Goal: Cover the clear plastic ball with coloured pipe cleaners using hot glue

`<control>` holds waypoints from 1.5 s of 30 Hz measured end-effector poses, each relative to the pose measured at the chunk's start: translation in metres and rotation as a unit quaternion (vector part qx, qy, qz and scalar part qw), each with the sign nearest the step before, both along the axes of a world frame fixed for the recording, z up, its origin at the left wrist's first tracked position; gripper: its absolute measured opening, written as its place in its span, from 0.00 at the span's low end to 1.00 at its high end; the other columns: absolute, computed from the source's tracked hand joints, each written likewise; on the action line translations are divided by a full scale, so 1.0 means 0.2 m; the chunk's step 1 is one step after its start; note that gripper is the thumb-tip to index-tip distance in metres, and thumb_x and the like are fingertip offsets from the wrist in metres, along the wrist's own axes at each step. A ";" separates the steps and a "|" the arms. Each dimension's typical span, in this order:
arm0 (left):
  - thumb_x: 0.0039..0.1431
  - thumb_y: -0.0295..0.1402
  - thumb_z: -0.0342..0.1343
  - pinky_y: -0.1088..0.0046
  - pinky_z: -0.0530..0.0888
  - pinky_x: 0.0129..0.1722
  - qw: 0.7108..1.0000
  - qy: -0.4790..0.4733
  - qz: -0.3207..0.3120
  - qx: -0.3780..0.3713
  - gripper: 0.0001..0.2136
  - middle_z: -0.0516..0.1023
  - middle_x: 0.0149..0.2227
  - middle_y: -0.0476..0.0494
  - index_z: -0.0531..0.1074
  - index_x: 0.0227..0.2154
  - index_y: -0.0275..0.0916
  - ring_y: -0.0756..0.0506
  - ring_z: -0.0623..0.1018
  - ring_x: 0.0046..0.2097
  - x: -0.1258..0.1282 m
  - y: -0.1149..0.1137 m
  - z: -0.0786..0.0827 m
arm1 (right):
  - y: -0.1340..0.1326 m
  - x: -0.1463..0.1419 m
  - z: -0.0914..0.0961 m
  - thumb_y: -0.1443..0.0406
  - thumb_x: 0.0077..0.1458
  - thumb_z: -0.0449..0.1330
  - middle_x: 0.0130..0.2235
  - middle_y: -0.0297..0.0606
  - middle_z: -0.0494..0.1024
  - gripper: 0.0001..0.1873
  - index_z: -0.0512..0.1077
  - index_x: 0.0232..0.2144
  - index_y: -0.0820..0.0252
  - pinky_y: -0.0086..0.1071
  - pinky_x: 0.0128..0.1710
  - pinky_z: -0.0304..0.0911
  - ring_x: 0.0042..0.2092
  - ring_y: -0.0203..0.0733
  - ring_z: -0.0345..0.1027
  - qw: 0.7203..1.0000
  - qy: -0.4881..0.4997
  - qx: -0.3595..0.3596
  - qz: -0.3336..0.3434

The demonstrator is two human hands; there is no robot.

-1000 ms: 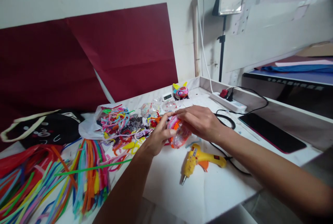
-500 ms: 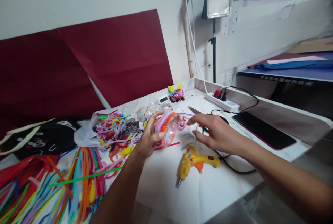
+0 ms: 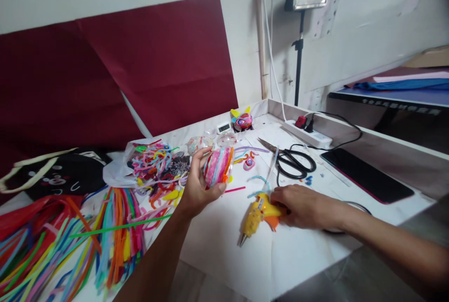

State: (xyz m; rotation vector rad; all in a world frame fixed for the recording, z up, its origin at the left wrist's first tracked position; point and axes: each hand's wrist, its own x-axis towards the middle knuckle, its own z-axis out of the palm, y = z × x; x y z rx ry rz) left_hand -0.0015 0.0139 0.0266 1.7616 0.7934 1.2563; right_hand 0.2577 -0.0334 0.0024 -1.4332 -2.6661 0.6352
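Observation:
My left hand (image 3: 201,185) is closed around a clear plastic ball half (image 3: 218,166), which is covered with pink, blue and orange pipe cleaner rows. On the white table, my right hand (image 3: 298,206) wraps round the handle of a yellow hot glue gun (image 3: 257,215). The gun's metal nozzle points down and left, and a clear glue stick (image 3: 274,159) sticks out of its back. Just beyond lie black-handled scissors (image 3: 294,159) and a small pink and orange curled pipe cleaner piece (image 3: 249,161). A short pink strip (image 3: 235,190) lies beside the left hand.
Many loose pipe cleaners (image 3: 119,236) and a white bag of scraps (image 3: 119,173) cover the left side. A decorated ball with yellow ears (image 3: 242,119) and a small timer (image 3: 223,128) stand behind. A phone (image 3: 366,175) and power strip (image 3: 307,133) are right.
My right hand has moved down from near the ball half onto the glue gun's handle. My left hand has turned the ball half so its striped outside shows. The view has shifted slightly.

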 end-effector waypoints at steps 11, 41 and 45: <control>0.43 0.32 0.67 0.65 0.68 0.56 1.000 0.000 0.025 0.005 0.37 0.65 0.59 0.37 0.58 0.57 0.42 0.37 0.67 0.60 -0.03 0.02 -0.03 | -0.06 0.11 0.05 0.62 0.56 0.59 0.34 0.38 0.79 0.13 0.72 0.44 0.58 0.29 0.30 0.65 0.33 0.42 0.72 0.963 0.224 -0.145 -0.032; 0.44 0.35 0.68 0.67 0.73 0.46 1.000 -0.014 0.021 0.010 0.34 0.70 0.52 0.41 0.62 0.55 0.43 0.38 0.75 0.50 -0.03 0.02 -0.02 | 0.01 -0.03 0.06 0.63 0.41 0.73 0.32 0.38 0.82 0.22 0.67 0.36 0.55 0.32 0.24 0.75 0.29 0.44 0.77 0.778 0.594 0.050 -0.198; 0.44 0.35 0.68 0.67 0.73 0.46 0.999 -0.006 0.031 0.006 0.34 0.70 0.52 0.41 0.62 0.55 0.42 0.39 0.74 0.50 -0.04 0.04 -0.03 | 0.06 -0.05 0.09 0.63 0.44 0.71 0.32 0.36 0.82 0.20 0.65 0.36 0.54 0.31 0.21 0.73 0.28 0.42 0.76 0.778 0.604 0.038 -0.167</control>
